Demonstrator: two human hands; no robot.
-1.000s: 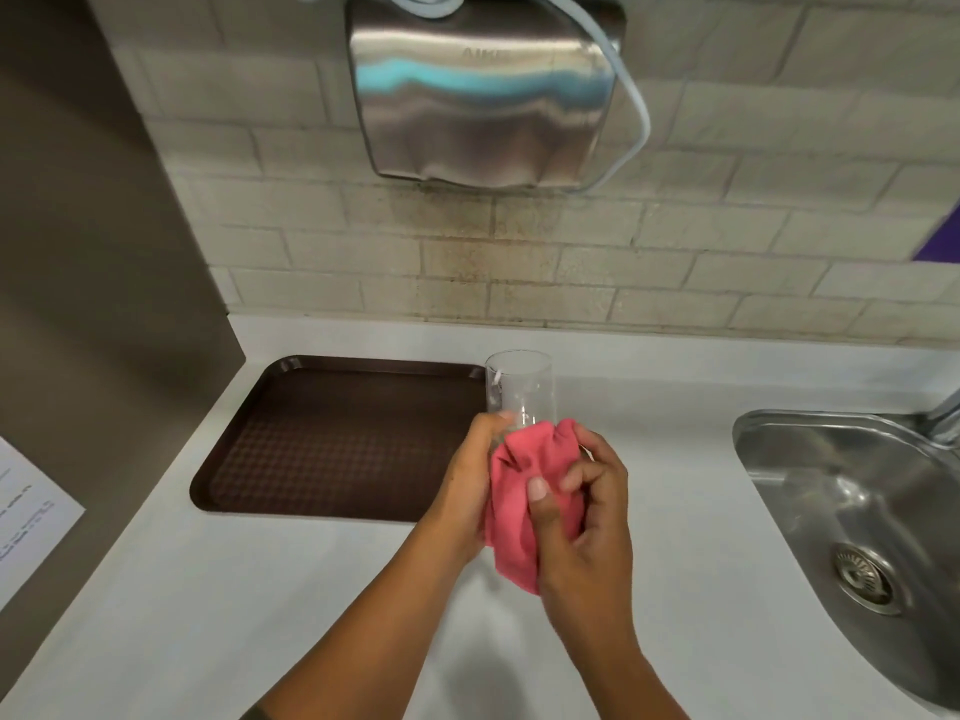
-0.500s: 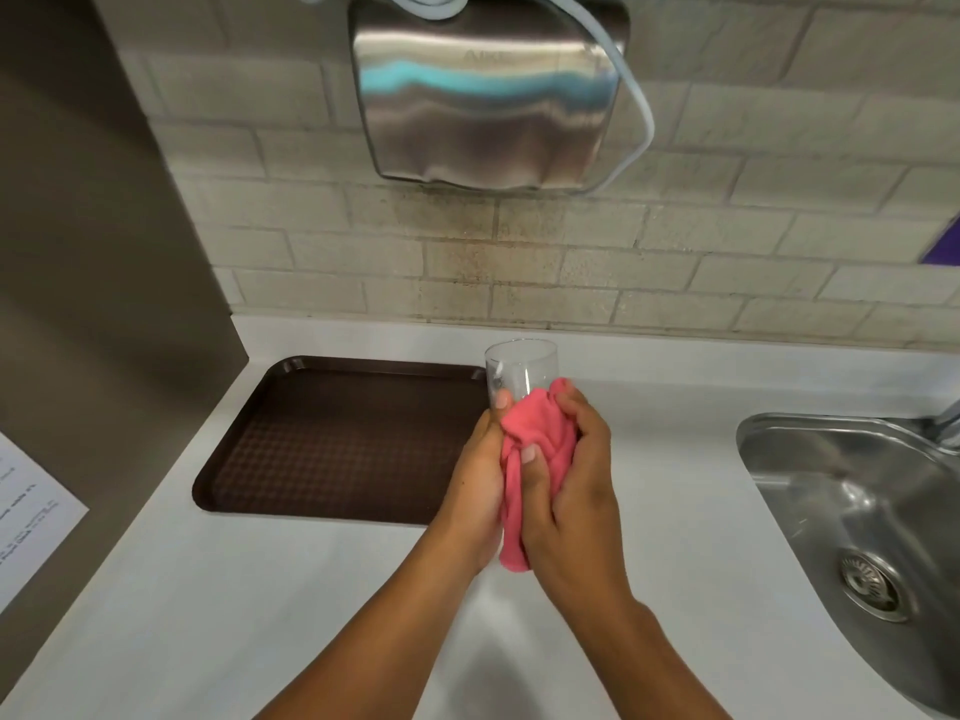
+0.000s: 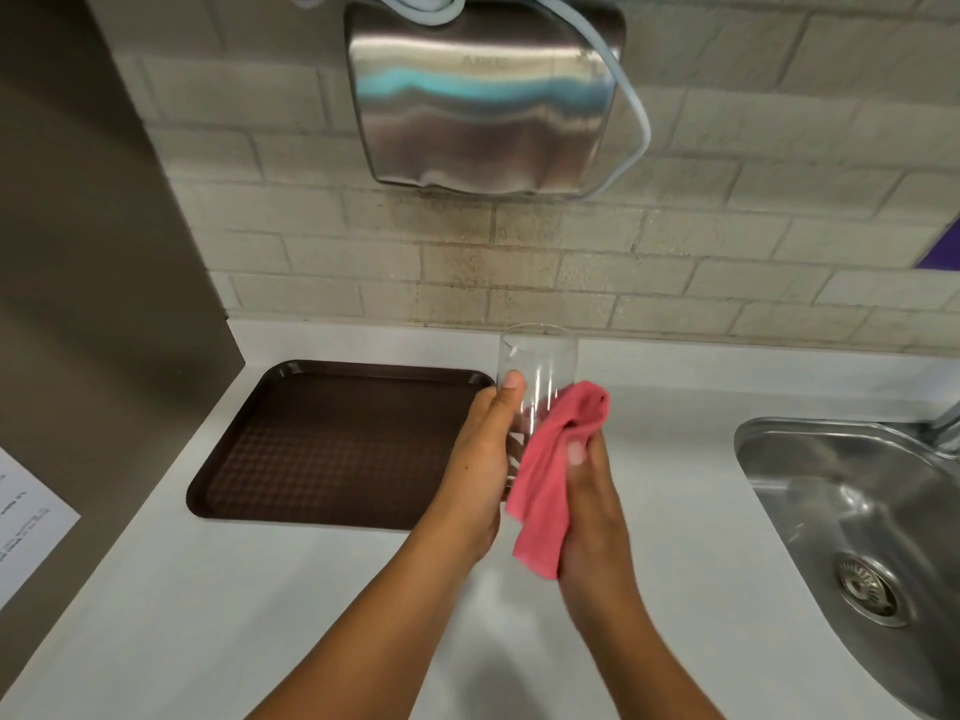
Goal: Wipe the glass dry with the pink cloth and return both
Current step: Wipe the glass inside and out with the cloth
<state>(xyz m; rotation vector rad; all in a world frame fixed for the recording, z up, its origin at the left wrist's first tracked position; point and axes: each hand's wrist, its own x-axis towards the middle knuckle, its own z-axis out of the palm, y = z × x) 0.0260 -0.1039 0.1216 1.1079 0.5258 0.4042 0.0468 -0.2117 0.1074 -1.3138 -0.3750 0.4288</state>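
A clear drinking glass (image 3: 537,366) is held upright above the white counter, its mouth at the top. My left hand (image 3: 480,465) grips its lower part from the left, thumb on the near wall. The pink cloth (image 3: 545,475) lies against the glass's right side and hangs down below it. My right hand (image 3: 589,506) holds the cloth, fingers pressing it toward the glass. The base of the glass is hidden behind my hands and the cloth.
A brown plastic tray (image 3: 332,439) lies on the white counter (image 3: 260,615) to the left of my hands. A steel sink (image 3: 852,527) is set in at the right. A steel hand dryer (image 3: 483,96) hangs on the tiled wall above. A paper sheet (image 3: 26,522) shows at far left.
The cloth has slid from around the glass's front to its right side and hangs looser. More of the glass shows, and my right hand has dropped lower.
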